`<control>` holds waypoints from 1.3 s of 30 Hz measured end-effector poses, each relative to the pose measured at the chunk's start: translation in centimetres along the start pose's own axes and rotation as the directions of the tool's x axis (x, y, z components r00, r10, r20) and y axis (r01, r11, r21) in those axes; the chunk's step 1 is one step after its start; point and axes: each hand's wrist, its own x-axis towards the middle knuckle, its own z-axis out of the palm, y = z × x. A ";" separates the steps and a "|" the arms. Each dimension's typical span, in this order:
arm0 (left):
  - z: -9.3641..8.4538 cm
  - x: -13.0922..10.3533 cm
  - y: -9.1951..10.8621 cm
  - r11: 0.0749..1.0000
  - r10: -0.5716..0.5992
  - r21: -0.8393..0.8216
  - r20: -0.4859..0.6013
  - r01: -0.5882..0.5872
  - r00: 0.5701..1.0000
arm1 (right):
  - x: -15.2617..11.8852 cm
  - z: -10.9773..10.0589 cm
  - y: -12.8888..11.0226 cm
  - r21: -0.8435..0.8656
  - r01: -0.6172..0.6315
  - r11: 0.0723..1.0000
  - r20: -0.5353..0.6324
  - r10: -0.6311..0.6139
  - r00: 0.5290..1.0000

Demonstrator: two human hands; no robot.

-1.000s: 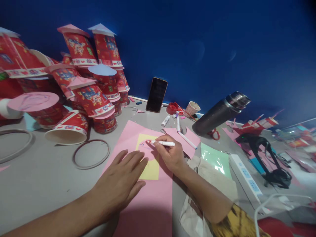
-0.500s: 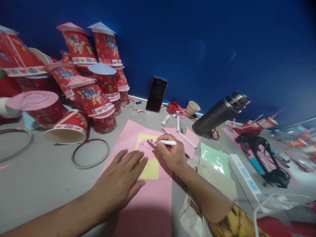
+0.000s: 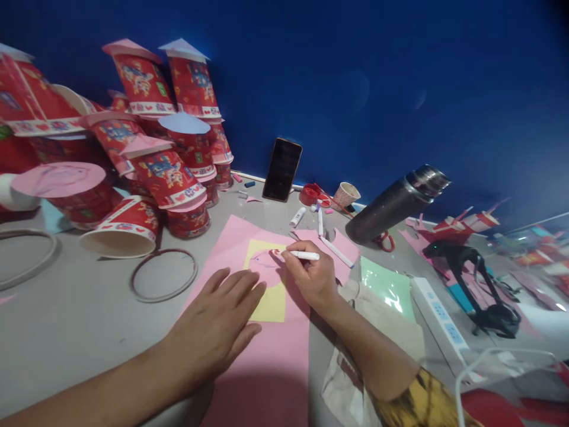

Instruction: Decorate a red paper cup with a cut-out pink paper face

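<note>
My right hand (image 3: 313, 274) pinches a white marker (image 3: 304, 255), its tip pointing left over a pink paper circle (image 3: 260, 261) with drawn lines on it. The circle lies on a yellow sheet (image 3: 271, 305), which rests on a large pink sheet (image 3: 262, 367). Flat on the papers, fingers stretched out, my left hand (image 3: 222, 317) covers the yellow sheet's left edge. Whether the marker's tip touches the paper is hard to make out.
Stacked red paper cups (image 3: 166, 172) with paper tops crowd the left, near a brown ring (image 3: 164, 276). A phone (image 3: 282, 169) leans on the blue wall. Rightward are a dark flask (image 3: 391, 207), a green sheet (image 3: 386, 287), a power strip (image 3: 440, 320) and a black strap headset (image 3: 475, 290).
The marker and my right hand have shifted slightly to the right. My left hand stays in place on the papers.
</note>
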 end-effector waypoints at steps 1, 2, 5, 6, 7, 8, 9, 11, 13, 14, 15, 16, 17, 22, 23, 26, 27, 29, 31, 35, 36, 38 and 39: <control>-0.1 0.0 0.0 1.000 -0.003 -0.001 0.002 0.003 1.000 | 0.0 0.1 0.0 -0.002 0.004 1.000 0.008 -0.003 1.000; -0.1 0.0 0.0 1.000 -0.007 -0.002 0.004 0.007 1.000 | 0.0 0.1 0.0 -0.006 0.008 1.000 0.017 -0.008 1.000; -0.2 0.1 0.1 1.000 -0.014 0.000 0.007 0.014 1.000 | 0.0 0.2 0.1 -0.027 0.015 1.000 0.036 -0.014 0.999; -0.2 0.1 0.1 1.000 -0.015 0.002 0.006 0.015 1.000 | 0.0 0.1 0.2 -0.033 0.009 0.999 0.036 -0.008 0.999; -0.1 0.1 0.1 1.000 -0.014 0.004 0.003 0.014 1.000 | 0.0 0.0 0.2 -0.037 -0.003 0.999 0.033 0.004 0.999; 0.0 0.0 0.0 1.000 -0.011 0.006 -0.001 0.011 1.000 | 0.1 -0.1 0.2 -0.039 -0.020 0.999 0.026 0.021 0.999; 0.1 0.0 0.0 1.000 -0.006 0.008 -0.007 0.007 1.000 | 0.1 -0.3 0.2 -0.038 -0.041 0.998 0.019 0.042 0.999; 0.2 0.0 -0.1 1.000 0.002 0.010 -0.015 -0.002 1.000 | 0.1 -0.5 0.0 -0.026 -0.080 0.996 0.000 0.080 0.997; 0.2 -0.1 -0.1 1.000 0.003 0.003 -0.013 -0.003 1.000 | 0.1 -0.7 -0.1 -0.010 -0.096 0.995 -0.007 0.095 0.995; 0.1 0.0 -0.1 1.000 -0.001 -0.003 -0.007 0.001 1.000 | 0.1 -0.7 -0.1 -0.005 -0.093 0.996 -0.002 0.093 0.996; 0.0 0.0 0.0 1.000 -0.005 -0.010 0.001 0.005 1.000 | 0.1 -0.6 -0.1 -0.005 -0.084 0.996 0.006 0.084 0.996; -0.2 0.0 0.1 1.000 -0.009 -0.015 0.008 0.009 1.000 | 0.1 -0.5 -0.1 -0.008 -0.073 0.997 0.016 0.073 0.997; -0.4 0.1 0.2 1.000 -0.012 -0.019 0.014 0.012 1.000 | 0.1 -0.5 0.0 -0.015 -0.061 0.998 0.025 0.062 0.998; -0.8 0.2 0.3 1.000 -0.024 -0.019 0.027 0.025 0.999 | 0.2 -0.3 0.3 -0.036 -0.036 0.999 0.043 0.037 0.998; -0.8 0.2 0.4 1.000 -0.025 -0.017 0.029 0.025 0.999 | 0.2 -0.4 0.3 -0.034 -0.037 0.999 0.045 0.038 0.998; -0.8 0.2 0.4 1.000 -0.022 -0.012 0.033 0.023 0.999 | 0.3 -0.5 0.1 -0.020 -0.048 0.999 0.047 0.049 0.998; -0.8 0.2 0.4 1.000 -0.021 -0.010 0.034 0.022 0.999 | 0.3 -0.5 0.0 -0.016 -0.047 0.999 0.048 0.048 0.998; -0.9 0.2 0.4 1.000 -0.019 -0.006 0.037 0.019 0.999 | 0.4 -0.4 0.0 -0.018 -0.036 0.999 0.056 0.037 0.998; -1.0 0.3 0.4 1.000 -0.020 -0.004 0.043 0.020 0.999 | 0.3 -0.3 0.0 -0.029 -0.016 0.999 0.064 0.018 0.998; -1.1 0.3 0.4 1.000 -0.023 -0.010 0.050 0.024 0.999 | 0.2 -0.3 0.2 -0.046 -0.030 0.999 0.056 0.032 0.998; -1.1 0.3 0.4 1.000 -0.023 -0.008 0.050 0.024 0.998 | 0.2 -0.4 0.1 -0.046 -0.044 0.998 0.052 0.046 0.998; -1.0 0.3 0.4 1.000 -0.022 -0.007 0.048 0.022 0.999 | 0.2 -0.5 0.0 -0.039 -0.061 0.997 0.038 0.063 0.997; -1.0 0.2 0.4 1.000 -0.019 -0.007 0.048 0.020 0.999 | 0.2 -0.5 0.0 -0.034 -0.061 0.998 0.032 0.062 0.998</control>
